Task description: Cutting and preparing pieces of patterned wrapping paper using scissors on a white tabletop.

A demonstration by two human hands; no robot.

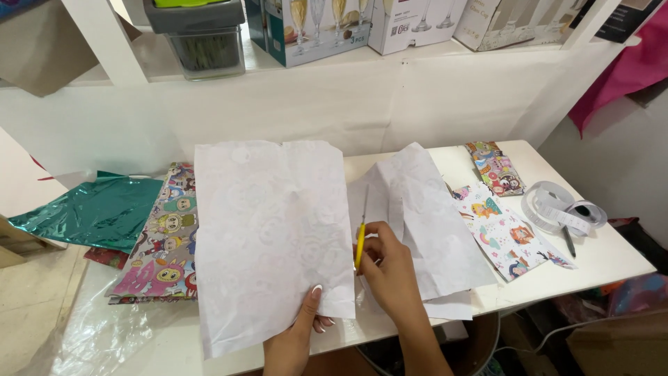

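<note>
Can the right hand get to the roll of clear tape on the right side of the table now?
Probably not at once. The right hand holds yellow scissors at the white paper. The tape roll lies uncovered on the table, with only flat printed paper between.

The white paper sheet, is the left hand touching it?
Touching. The head view shows the left hand pinching the white paper sheet's bottom edge, thumb on top.

We see our left hand [298, 333] and right hand [387, 268] bare, forearms sleeveless, no rings or watch; the left thumbnail wears a pale white tip
</note>
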